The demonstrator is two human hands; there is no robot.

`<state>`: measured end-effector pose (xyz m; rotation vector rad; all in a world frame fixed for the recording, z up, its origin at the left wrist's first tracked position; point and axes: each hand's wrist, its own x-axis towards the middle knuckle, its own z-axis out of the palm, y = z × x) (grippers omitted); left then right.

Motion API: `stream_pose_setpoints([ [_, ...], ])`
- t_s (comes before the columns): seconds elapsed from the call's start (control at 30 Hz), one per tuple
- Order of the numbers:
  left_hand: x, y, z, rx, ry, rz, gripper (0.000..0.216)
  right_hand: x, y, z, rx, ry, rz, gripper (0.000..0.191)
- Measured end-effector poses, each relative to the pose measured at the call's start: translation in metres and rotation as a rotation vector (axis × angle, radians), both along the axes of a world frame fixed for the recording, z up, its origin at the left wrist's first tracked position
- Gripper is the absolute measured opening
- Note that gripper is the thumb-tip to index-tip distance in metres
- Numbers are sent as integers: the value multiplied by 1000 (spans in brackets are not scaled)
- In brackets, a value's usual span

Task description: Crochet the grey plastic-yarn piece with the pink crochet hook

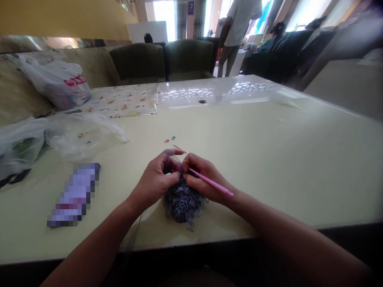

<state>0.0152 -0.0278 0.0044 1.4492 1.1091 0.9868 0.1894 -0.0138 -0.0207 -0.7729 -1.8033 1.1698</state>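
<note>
The big pale surface (pixel 269 159) filled most of the frame. Behind it, at the top, stood green chairs (pixel 163 59) and bright windows, and a person (pixel 236 24) stood there too. Plastic bags (pixel 56 83) lay at the left of the surface. Both arms came up from the bottom edge and met at the lower middle. The left hand (pixel 155 181) was curled tight on a fuzzy grey yarn piece (pixel 182 203) that sat on the surface. The right hand (pixel 203 179) was closed on a pink hook (pixel 211 182). The hook lay slanted, its back end at the lower right and its front end pointing to the upper left, into the yarn. Two tiny rings (pixel 169 139) lay just above the hands.
</note>
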Motion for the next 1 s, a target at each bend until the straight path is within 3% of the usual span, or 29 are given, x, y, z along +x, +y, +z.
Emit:
stream_pose_setpoints([
  [0.2, -8, 6, -5, -210, -208, 6, 46, 2, 1, 2, 50, -21, -43, 14],
  [0.47, 0, 2, -5, -193, -206, 49, 44, -2, -1, -1, 59, -2, -100, 14],
  [0.67, 1, 2, -5, -249, -226, 31, 41, -2, -2, 2, 16, 8, -63, 17],
  [0.8, -6, 8, -7, -314, -297, -5, 44, 1, -1, 5, 71, 20, -33, 8],
  [1.0, -14, 11, -4, -426, -368, -51, 47, 7, 0, 7, 218, 71, 16, 11],
])
